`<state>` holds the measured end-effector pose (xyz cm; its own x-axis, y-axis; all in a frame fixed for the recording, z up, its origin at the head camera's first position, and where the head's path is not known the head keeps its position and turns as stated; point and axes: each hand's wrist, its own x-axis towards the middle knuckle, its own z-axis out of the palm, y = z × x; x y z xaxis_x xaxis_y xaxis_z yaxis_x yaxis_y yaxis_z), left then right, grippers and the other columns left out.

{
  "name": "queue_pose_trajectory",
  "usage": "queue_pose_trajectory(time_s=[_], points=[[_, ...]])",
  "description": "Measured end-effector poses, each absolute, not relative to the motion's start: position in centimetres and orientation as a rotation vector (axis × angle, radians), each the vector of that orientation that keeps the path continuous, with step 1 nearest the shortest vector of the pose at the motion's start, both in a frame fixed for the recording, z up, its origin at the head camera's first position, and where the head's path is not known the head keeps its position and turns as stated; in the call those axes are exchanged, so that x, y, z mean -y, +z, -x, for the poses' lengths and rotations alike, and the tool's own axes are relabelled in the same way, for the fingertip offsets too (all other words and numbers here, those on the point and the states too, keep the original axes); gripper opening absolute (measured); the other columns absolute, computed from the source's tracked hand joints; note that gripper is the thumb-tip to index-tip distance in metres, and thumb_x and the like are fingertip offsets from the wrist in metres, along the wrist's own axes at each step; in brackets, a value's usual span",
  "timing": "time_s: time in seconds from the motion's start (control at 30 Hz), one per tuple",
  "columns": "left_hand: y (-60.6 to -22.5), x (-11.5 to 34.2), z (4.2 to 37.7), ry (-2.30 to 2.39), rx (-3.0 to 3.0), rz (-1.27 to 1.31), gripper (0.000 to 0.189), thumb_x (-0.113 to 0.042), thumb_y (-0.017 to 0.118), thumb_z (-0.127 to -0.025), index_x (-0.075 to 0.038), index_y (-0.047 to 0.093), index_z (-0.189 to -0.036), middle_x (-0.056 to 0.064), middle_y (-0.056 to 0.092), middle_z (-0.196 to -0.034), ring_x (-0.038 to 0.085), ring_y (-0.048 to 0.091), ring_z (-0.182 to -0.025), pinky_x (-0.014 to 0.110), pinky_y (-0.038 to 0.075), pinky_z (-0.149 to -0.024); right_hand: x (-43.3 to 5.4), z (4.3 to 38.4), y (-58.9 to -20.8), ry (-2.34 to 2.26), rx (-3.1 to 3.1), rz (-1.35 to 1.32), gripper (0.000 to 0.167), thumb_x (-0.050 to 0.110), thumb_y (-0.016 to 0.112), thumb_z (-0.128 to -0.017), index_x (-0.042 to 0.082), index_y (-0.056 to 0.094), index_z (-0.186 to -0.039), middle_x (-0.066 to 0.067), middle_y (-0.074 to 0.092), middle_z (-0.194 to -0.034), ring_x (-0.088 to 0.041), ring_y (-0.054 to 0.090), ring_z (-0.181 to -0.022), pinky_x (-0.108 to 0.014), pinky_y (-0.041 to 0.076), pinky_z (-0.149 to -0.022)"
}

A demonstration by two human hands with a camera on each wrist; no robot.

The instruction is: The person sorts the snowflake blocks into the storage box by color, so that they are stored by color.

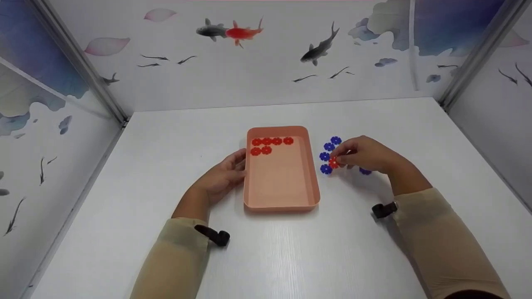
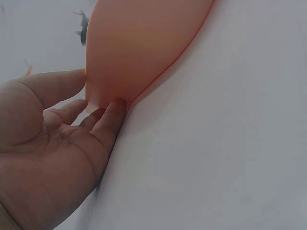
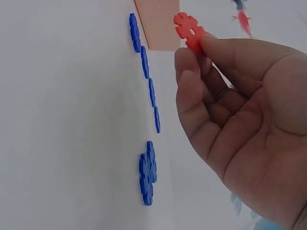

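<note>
Currently, our right hand (image 1: 368,157) pinches a red flower piece (image 3: 184,28) between thumb and fingers, raised above the surface (image 1: 266,257) just right of the tray (image 1: 278,182), near blue pieces (image 1: 325,170). The tray runs lengthwise away from us, open room nearside of its red rows (image 1: 266,143). Our left hand's (image 1: 222,176) relaxed fingers touch its left wall.
</note>
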<state>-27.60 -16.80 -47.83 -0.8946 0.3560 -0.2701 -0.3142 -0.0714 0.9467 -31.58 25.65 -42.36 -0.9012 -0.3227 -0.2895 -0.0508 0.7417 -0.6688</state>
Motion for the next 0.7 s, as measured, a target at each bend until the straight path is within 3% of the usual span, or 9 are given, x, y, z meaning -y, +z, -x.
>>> queue_pose_trajectory(time_s=[0.27,0.53,0.7], points=[[-47.9,16.8,27.7,2.002,-1.778,-0.041,0.083,-0.008,0.075,-0.098,-0.027,0.034,-0.168,-0.008,0.037,-0.174,0.012,0.039,-0.160,0.036,0.042,-0.128,-22.1,31.3,-40.6,-1.213,-2.507,0.242,0.024,0.025,0.070,-0.105,0.022,0.077,-0.127,-0.004,0.079,-0.120,-0.030,0.075,-0.113,-0.048,0.060,-0.109],[-47.9,16.8,27.6,2.005,-1.776,-0.068,0.083,-0.006,0.073,-0.099,-0.026,0.033,-0.169,-0.007,0.037,-0.174,0.013,0.037,-0.161,0.037,0.041,-0.128,-18.0,32.1,-39.2,-1.394,-2.436,0.233,0.025,0.020,0.071,-0.104,0.021,0.078,-0.128,-0.005,0.076,-0.125,-0.035,0.071,-0.118,-0.049,0.059,-0.110],[-47.9,16.8,27.5,2.005,-1.780,-0.071,0.082,-0.006,0.073,-0.099,-0.026,0.034,-0.168,-0.007,0.036,-0.174,0.012,0.035,-0.162,0.037,0.041,-0.129,-16.2,33.4,-39.0,-1.471,-2.400,0.263,0.023,0.017,0.069,-0.105,0.019,0.076,-0.127,-0.007,0.072,-0.126,-0.033,0.071,-0.118,-0.041,0.062,-0.105]])
